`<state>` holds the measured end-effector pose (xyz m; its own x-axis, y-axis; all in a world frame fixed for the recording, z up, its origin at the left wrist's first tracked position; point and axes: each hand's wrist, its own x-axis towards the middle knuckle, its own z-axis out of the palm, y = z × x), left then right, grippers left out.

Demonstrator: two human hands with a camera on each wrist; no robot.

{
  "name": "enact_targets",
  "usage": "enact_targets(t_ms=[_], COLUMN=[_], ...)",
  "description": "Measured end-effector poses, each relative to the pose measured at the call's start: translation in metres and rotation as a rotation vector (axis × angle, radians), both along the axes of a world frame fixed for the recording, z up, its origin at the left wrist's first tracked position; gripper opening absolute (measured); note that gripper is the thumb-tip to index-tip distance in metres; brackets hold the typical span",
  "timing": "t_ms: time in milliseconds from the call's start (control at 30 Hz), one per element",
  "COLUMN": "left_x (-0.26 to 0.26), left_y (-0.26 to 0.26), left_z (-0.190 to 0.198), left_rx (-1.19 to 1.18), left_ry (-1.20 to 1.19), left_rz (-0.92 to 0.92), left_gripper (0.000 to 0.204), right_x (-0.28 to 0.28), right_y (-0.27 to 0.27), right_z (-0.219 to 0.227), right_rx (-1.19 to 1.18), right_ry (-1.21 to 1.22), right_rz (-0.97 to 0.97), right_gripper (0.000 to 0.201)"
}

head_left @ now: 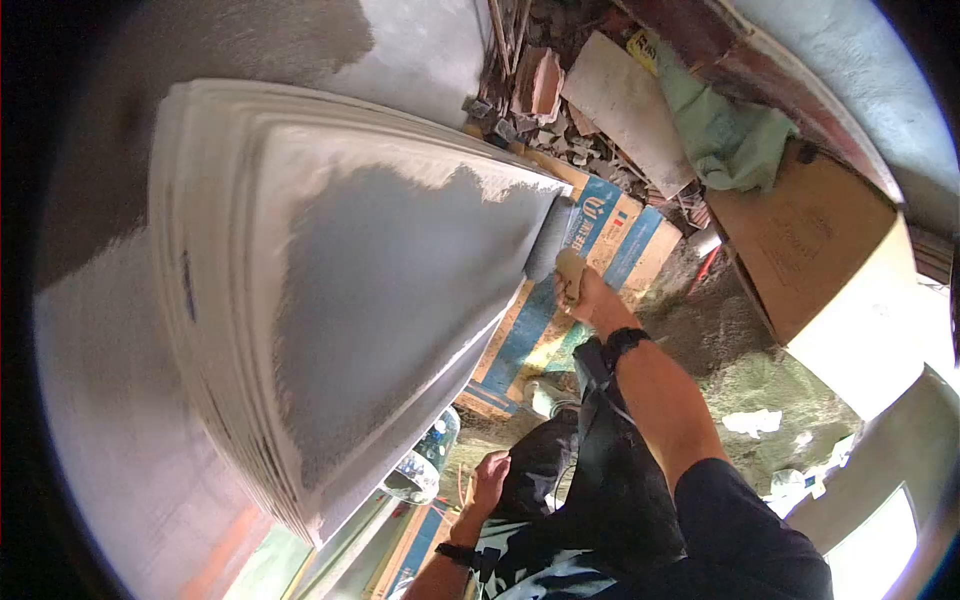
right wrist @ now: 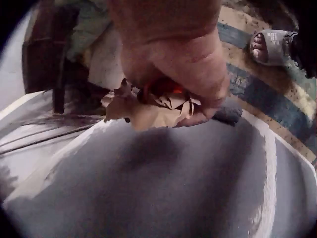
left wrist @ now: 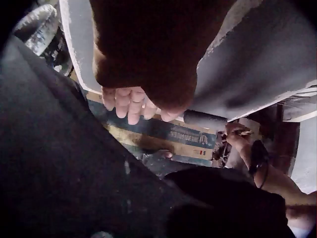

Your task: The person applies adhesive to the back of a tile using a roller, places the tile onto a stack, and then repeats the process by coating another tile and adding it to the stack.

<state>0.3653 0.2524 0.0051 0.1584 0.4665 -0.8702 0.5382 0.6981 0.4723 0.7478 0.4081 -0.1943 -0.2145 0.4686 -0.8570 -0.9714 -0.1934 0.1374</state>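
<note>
The right hand (head_left: pixel 590 298) grips a roller handle wrapped in crumpled tan paper (right wrist: pixel 143 113), a bit of red showing inside its curl in the right wrist view. The dark grey roller (head_left: pixel 549 240) lies at the near right edge of the top panel (head_left: pixel 400 290), a stack of white-edged boards whose face is coated grey with an uneven pale border. The left hand (head_left: pixel 488 482) hangs beside the stack, holding nothing; its fingers (left wrist: pixel 134 105) look relaxed in the left wrist view.
Flattened cardboard with blue stripes (head_left: pixel 522 345) lies on the floor under the roller, a sandalled foot (head_left: pixel 545 398) on it. Rubble (head_left: pixel 570 140), a green cloth (head_left: pixel 735 135) and a cardboard box (head_left: pixel 815 245) are at the back right. A paint-smeared bucket (head_left: pixel 412 478) stands below the stack.
</note>
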Motion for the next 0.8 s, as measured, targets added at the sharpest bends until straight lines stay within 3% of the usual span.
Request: enact_targets(t_ms=[100, 300, 367, 400, 433, 567, 633, 700, 767, 800], left_x=[0.005, 0.005, -0.011, -0.041, -0.067, -0.153, -0.177, -0.217, -0.287, -0.296], left_y=[-0.008, -0.015, -0.023, -0.045, -0.067, -0.1, -0.11, -0.134, -0.182, -0.202], left_z=[0.019, 0.075, 0.094, 0.07, 0.056, 0.075, 0.121, 0.144, 0.112, 0.12], left_rx=[0.011, 0.135, 0.21, 0.218, 0.334, 0.531, 0.369, 0.398, 0.448, 0.395], left_ry=[-0.038, -0.078, 0.052, 0.013, -0.252, 0.06, 0.194, 0.282, 0.314, 0.145], left_rz=[0.009, -0.071, -0.168, -0.09, 0.125, -0.204, -0.013, 0.031, 0.1, 0.426], left_gripper=[0.036, 0.032, 0.028, 0.025, 0.026, 0.031, 0.032, 0.033, 0.029, 0.025], right_x=[-0.008, -0.047, -0.063, -0.073, -0.082, -0.105, -0.112, -0.12, -0.118, -0.112], right_y=[-0.011, -0.039, -0.049, -0.049, -0.053, -0.068, -0.078, -0.091, -0.107, -0.121], right_z=[0.067, 0.209, 0.248, 0.266, 0.284, 0.362, 0.386, 0.414, 0.449, 0.466], right_rx=[0.194, 0.261, 0.333, 0.34, 0.343, 0.458, 0.501, 0.537, 0.488, 0.499], right_ry=[0.081, 0.06, 0.005, 0.004, 0.008, -0.072, -0.142, -0.193, -0.576, -0.591], right_rz=[-0.007, 0.064, 0.134, 0.134, 0.139, 0.272, 0.311, 0.352, 0.525, 0.535], right_gripper=[0.024, 0.031, 0.035, 0.035, 0.036, 0.032, 0.032, 0.032, 0.033, 0.033])
